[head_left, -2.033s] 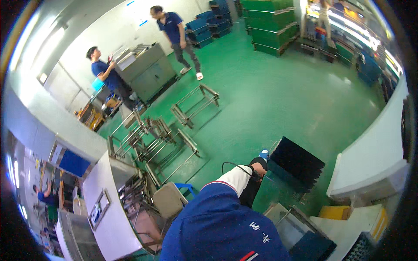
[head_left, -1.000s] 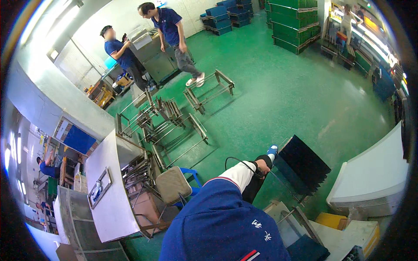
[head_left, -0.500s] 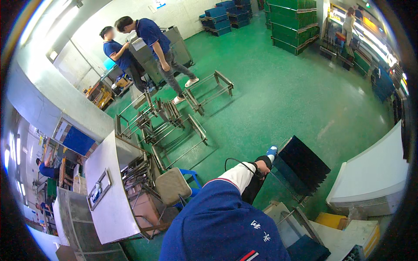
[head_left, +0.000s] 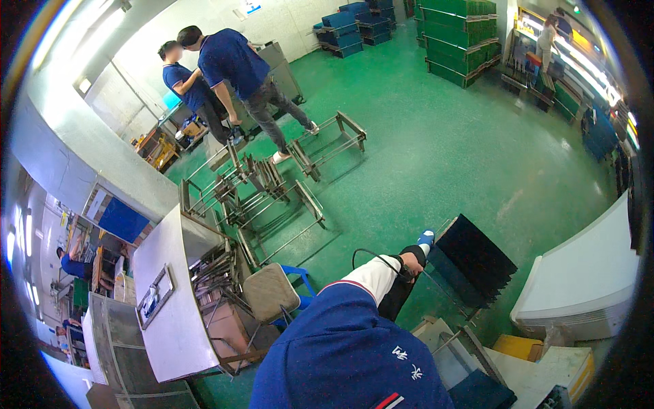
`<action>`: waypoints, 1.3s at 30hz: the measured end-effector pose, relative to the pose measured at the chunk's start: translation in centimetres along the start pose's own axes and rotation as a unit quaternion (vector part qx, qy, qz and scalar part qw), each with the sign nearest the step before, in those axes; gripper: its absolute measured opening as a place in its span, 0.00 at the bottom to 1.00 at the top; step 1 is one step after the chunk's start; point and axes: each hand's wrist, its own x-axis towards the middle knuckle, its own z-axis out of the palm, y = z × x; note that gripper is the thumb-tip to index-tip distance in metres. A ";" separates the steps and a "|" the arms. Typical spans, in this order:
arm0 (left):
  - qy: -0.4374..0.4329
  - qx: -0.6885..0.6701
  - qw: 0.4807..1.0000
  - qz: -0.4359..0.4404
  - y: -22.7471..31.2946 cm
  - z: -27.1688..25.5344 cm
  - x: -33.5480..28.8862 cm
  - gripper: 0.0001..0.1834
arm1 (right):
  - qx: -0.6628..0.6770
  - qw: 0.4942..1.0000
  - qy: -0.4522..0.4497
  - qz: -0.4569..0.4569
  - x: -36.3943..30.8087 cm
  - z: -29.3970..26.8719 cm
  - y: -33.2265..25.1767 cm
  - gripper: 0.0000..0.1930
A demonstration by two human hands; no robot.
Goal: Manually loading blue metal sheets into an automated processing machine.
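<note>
My left hand (head_left: 411, 260) is at the end of a white-sleeved arm, close above my black trouser leg (head_left: 394, 300). Its fingers are too hidden to show whether they hold anything. At the wrist sits a small black device (head_left: 405, 273) with a looping black cable (head_left: 364, 250). Just beyond the hand shows a foot in blue and white footwear (head_left: 426, 237). A stack of dark panels with a jagged edge (head_left: 475, 258) stands to the right of the foot, apart from the hand. My right hand is out of view.
Metal frame stands (head_left: 262, 180) cover the floor ahead. Left are a white-topped table (head_left: 170, 307) and a padded stool (head_left: 270, 292). A white cabinet-like unit (head_left: 579, 286) stands right. Two co-workers (head_left: 235, 65) stand beyond the stands; green crates (head_left: 463, 37) are stacked far back.
The co-worker on the right of the pair has leaned and shifted left, with an arm and the feet in new positions. My left arm stays in place.
</note>
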 end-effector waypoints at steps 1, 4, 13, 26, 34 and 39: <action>-0.022 -0.004 1.000 0.010 -0.4 0.0 0.4 0.18 | -0.001 1.000 0.004 -0.002 0.1 0.0 0.0 0.27; -0.074 -0.006 0.997 0.037 -1.1 0.0 1.2 0.19 | -0.004 1.000 0.016 -0.010 -0.1 0.3 0.4 0.26; -0.151 -0.028 0.987 -0.040 -0.7 -0.3 3.0 0.19 | -0.013 0.994 0.088 -0.062 -0.3 2.5 4.0 0.24; -0.149 -0.031 0.986 -0.069 2.9 0.4 3.6 0.22 | -0.028 0.999 0.001 -0.026 -2.6 -5.0 -5.0 0.25; -0.257 -0.056 0.959 -0.101 0.5 1.4 8.8 0.24 | -0.037 0.999 -0.023 -0.022 -2.9 -10.2 -8.8 0.26; -0.246 -0.066 0.961 -0.112 2.7 1.2 5.5 0.26 | -0.046 0.998 -0.029 -0.013 -3.4 -13.2 -10.2 0.26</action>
